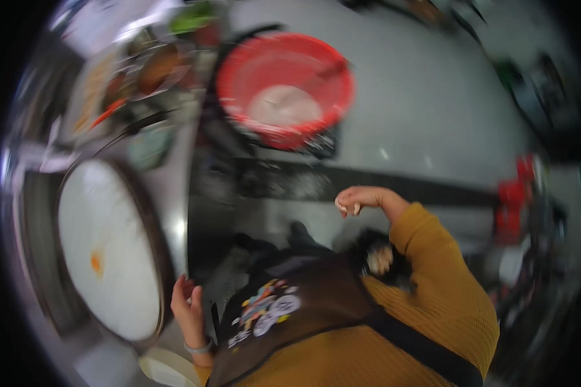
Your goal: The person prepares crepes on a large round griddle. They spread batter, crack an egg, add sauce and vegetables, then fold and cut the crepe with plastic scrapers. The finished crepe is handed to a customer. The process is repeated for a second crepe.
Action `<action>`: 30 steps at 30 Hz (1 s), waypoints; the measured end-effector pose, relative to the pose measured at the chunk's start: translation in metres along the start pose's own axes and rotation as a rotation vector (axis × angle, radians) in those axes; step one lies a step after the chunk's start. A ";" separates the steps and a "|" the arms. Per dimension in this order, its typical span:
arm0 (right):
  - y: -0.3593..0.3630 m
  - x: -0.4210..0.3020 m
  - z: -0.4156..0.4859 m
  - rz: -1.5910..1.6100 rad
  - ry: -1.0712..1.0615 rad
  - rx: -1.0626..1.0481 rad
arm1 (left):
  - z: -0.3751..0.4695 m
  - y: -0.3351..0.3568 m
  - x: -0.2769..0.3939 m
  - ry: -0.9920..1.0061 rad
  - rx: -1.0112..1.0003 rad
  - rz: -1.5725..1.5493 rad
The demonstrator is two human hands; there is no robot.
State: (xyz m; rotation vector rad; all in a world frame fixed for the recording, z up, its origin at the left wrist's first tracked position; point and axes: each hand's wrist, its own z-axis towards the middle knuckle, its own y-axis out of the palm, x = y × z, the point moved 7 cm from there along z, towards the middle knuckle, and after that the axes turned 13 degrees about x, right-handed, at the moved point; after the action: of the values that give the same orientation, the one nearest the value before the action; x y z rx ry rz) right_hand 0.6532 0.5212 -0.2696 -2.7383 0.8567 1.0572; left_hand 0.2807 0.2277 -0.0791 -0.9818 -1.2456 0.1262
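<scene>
On the left, a round griddle carries a pale, flat layer of batter or crepe with a small orange spot on it. My left hand is beside the griddle's near right edge, thumb and fingers apart and nothing in it. My right hand hangs over the floor with curled fingers. Something whitish shows at its fingertips, too blurred to tell whether it is held or smeared on. Beyond both hands stands a red plastic basin with a pale batter-like mass at the bottom.
A steel counter runs along the left side. Bowls of food, an orange-handled utensil and a greenish container are on its far part. A cream-coloured tub sits near me. Red objects are at the right.
</scene>
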 end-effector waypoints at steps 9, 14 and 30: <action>-0.067 0.219 -0.089 -0.758 0.745 0.915 | 0.009 0.060 0.061 0.035 -0.233 0.182; 0.017 -0.033 0.057 -0.805 -0.410 0.744 | 0.046 0.055 0.094 0.292 -0.129 0.163; 0.122 -0.507 0.131 -1.774 -0.859 0.514 | 0.315 0.157 0.087 -0.188 -0.344 -0.768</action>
State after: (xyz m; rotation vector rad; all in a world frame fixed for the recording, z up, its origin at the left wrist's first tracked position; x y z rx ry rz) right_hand 0.2047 0.6934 -0.0290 -1.2760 -1.0727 0.9652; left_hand 0.1155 0.5469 -0.1264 -0.7245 -1.7774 -0.6259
